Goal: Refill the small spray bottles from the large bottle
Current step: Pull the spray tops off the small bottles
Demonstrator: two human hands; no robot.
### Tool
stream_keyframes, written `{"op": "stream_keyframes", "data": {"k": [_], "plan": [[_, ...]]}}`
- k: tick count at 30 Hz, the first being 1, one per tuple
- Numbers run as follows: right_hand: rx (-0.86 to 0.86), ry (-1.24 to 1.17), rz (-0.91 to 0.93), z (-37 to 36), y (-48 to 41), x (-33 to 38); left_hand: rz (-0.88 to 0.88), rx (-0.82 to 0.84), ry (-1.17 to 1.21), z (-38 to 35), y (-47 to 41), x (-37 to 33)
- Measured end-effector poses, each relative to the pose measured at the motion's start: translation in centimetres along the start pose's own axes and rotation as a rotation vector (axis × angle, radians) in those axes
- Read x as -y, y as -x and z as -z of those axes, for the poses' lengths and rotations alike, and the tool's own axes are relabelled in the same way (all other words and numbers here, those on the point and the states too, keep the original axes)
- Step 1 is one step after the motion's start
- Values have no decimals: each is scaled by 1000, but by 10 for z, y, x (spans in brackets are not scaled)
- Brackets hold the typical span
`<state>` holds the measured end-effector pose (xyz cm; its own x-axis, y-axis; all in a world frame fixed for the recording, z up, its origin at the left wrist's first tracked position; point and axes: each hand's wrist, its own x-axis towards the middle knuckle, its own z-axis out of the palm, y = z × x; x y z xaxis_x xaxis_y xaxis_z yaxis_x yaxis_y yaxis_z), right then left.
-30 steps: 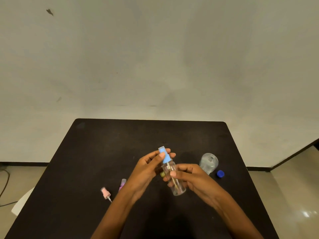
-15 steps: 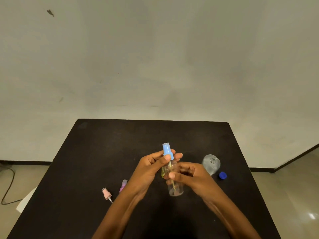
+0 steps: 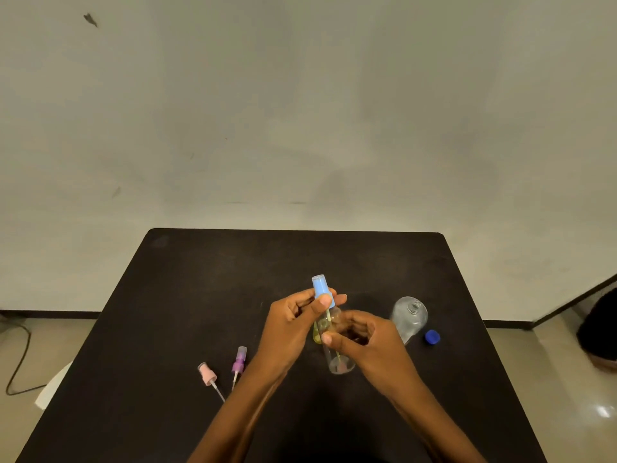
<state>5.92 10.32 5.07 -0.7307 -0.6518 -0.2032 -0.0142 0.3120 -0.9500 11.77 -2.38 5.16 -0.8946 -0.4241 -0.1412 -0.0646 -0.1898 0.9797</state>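
My left hand (image 3: 290,324) pinches the blue spray cap (image 3: 321,289) at the top of a small clear spray bottle (image 3: 339,360), held above the middle of the black table (image 3: 187,295). My right hand (image 3: 364,339) grips the bottle's body. The cap's thin tube runs down inside the bottle. Something yellowish shows behind the bottle between my hands. The large clear bottle (image 3: 409,317) stands uncapped to the right, with its blue cap (image 3: 432,337) lying beside it.
A pink spray head (image 3: 207,375) and a purple spray head (image 3: 238,362) lie loose on the table left of my left forearm. The table's far edge faces a plain wall. A cable lies on the floor at the left.
The small bottle has been turned from tilted to nearly upright. The blue cap has risen a little in my left hand's fingers, and both hands stay around the bottle.
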Motion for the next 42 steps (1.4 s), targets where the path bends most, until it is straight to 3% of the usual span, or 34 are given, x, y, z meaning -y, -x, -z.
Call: {"op": "stream_keyframes", "data": {"k": [5, 8, 13, 16, 21, 25, 31, 37, 42], "plan": [[-120, 157, 46, -11, 6, 1, -28, -59, -36, -4, 0, 3], [-135, 132, 91, -10, 10, 7, 32, -2, 79, 0, 0, -2], [399, -519, -165, -2, 12, 22, 94, 355, 180, 7, 0, -19], [521, -572, -224, -3, 13, 24, 160, 375, 153, -1, 5, -24], [207, -115, -88, -12, 9, 18, 194, 207, 7, -15, 9, -25], [61, 25, 3, -19, 7, 15, 153, 63, -11, -25, 9, -24], [91, -67, 2, -14, 8, 15, 107, 132, 72, -17, 8, -20], [128, -241, -44, -4, 8, 18, 42, 214, 367, 1, 5, -27], [161, -280, -46, -3, 9, 17, -3, 186, 157, 10, 7, -25]]}}
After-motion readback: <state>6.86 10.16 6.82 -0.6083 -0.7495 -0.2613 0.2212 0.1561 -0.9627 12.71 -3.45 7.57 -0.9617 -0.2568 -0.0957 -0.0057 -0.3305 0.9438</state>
